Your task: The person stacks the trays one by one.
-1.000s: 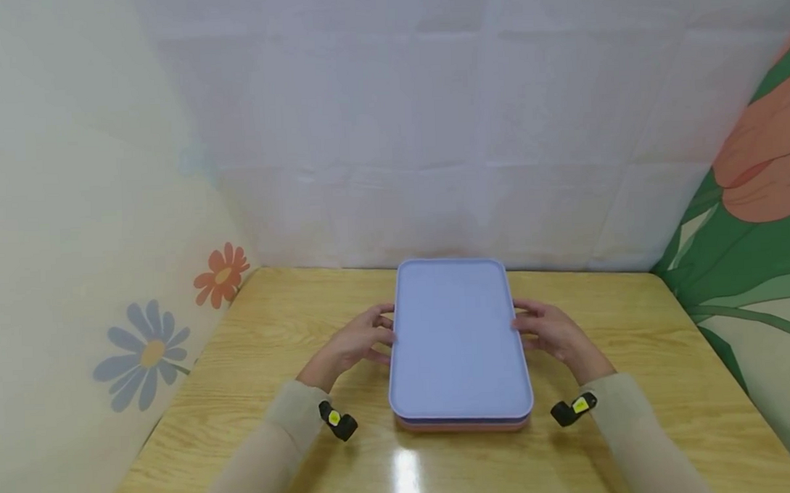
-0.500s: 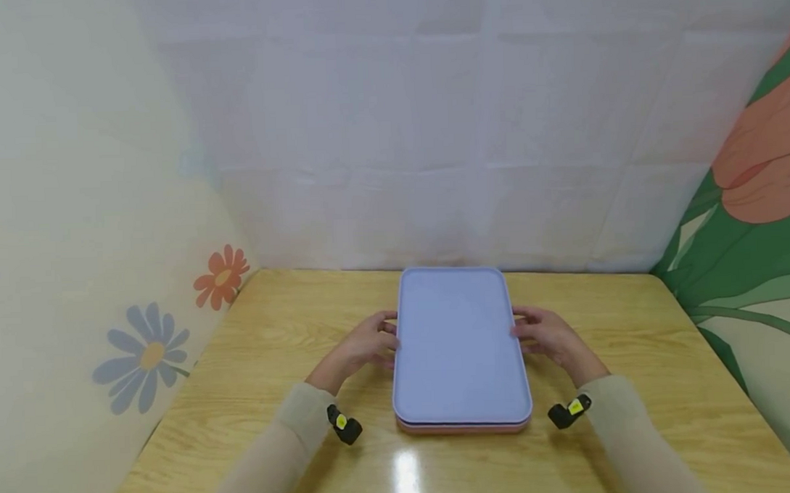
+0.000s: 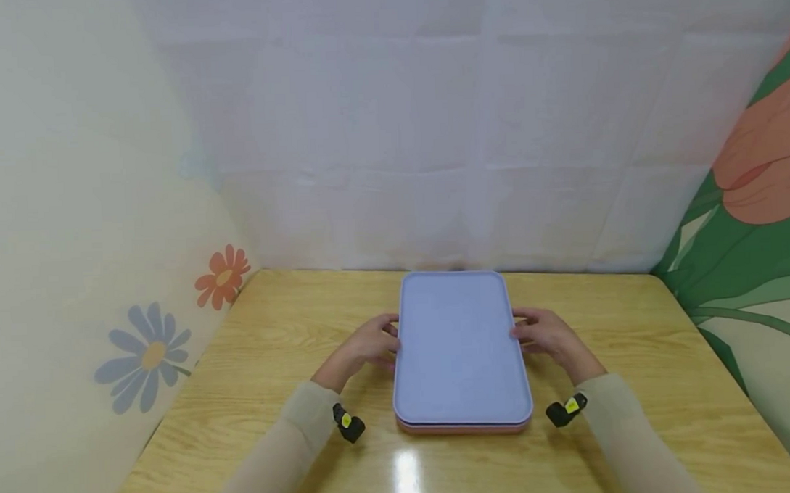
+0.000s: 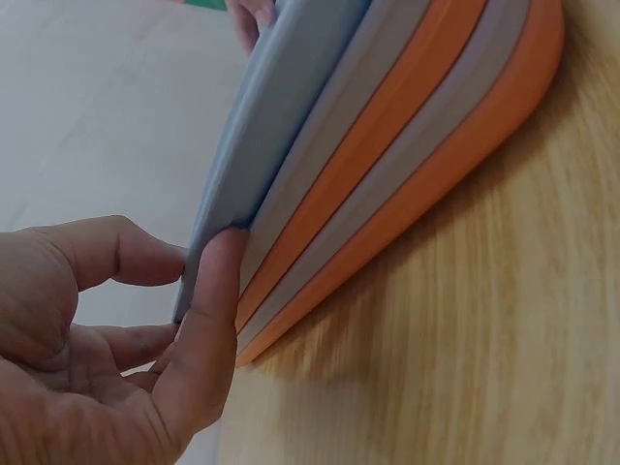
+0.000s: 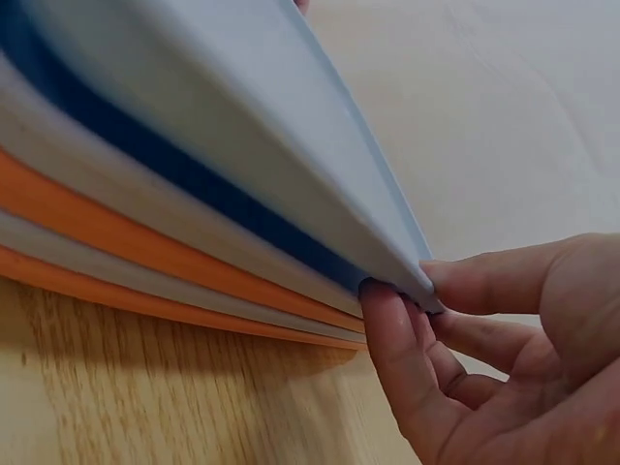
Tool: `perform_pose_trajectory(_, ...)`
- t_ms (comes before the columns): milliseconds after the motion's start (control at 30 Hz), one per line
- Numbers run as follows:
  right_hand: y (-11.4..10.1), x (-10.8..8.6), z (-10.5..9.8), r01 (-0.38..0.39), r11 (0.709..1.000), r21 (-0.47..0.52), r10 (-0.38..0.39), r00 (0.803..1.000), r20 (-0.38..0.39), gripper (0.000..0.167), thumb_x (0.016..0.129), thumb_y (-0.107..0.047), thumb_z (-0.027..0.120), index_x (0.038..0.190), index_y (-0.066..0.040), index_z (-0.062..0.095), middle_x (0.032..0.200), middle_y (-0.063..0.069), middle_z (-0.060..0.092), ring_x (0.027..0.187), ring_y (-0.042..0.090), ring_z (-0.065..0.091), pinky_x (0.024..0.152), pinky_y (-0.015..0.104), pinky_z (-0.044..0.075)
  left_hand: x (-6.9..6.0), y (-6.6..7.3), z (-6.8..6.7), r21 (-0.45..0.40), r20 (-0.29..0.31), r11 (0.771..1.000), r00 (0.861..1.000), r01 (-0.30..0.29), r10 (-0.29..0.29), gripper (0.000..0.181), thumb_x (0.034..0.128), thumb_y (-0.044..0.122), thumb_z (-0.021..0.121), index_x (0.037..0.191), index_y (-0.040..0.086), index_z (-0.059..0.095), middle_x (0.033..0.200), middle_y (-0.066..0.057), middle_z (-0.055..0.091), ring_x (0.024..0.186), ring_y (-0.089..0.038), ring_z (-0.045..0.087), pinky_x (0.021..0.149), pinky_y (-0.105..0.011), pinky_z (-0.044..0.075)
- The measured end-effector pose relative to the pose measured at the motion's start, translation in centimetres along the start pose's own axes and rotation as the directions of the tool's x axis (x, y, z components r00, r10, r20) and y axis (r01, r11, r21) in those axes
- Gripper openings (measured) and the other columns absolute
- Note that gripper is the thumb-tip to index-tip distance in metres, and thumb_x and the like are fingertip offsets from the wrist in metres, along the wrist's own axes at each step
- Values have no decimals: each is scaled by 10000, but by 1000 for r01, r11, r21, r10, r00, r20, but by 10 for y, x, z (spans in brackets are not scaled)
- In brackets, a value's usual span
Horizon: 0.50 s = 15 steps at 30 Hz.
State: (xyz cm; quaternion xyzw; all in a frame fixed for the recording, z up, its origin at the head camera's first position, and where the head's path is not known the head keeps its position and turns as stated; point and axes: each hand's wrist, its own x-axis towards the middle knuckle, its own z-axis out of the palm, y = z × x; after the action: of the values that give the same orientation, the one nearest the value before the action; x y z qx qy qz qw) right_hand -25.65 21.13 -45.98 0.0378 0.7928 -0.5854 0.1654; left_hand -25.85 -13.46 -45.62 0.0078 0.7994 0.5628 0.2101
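Note:
A light blue rectangular tray (image 3: 460, 346) tops a stack of trays in the middle of the table. Beneath it, grey and orange trays alternate; their edges show as a grey band (image 4: 383, 73) and an orange band (image 4: 407, 116) in the left wrist view. My left hand (image 3: 370, 342) pinches the left rim of the blue tray between thumb and fingers. At the opposite rim, my right hand (image 3: 548, 337) pinches it likewise, as the right wrist view shows with fingertips (image 5: 387, 305) under the edge. Whether the blue tray fully touches the tray below, I cannot tell.
The wooden table (image 3: 256, 396) runs back to a pale cloth backdrop (image 3: 365, 131). Flower-patterned cloths flank it, with a blue flower (image 3: 152, 355) at left and green leaves (image 3: 755, 263) at right.
Both hands have lowered the blue tray onto the stack. Its far edge sits lower in the head view, and the gap at its near edge has narrowed. The hands still grip its rims.

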Motion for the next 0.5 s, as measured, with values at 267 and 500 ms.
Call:
perform_pose_trajectory(267, 5, 3, -1, 0, 1000, -21, -1, 1000, -23, 552, 905, 32, 667, 1412, 131, 474, 1048, 211, 694, 767, 141, 668, 732, 304, 614, 2, 1, 2, 61, -1, 998, 1000, 2, -2, 738, 810, -42, 594, 1518, -13, 387, 1230, -188, 497, 956, -272, 615, 653, -376, 633)
perform_pose_trajectory(500, 8, 2, 0, 12, 1000, -9, -13, 1000, -11, 551, 916, 20, 661, 1419, 132, 466, 1108, 256, 687, 809, 167, 678, 763, 327, 611, 2, -3, 3, 74, 0, 997, 1000, -11, 11, 746, 815, -26, 585, 1530, -9, 372, 1424, -239, 462, 966, -307, 653, 710, -441, 639)
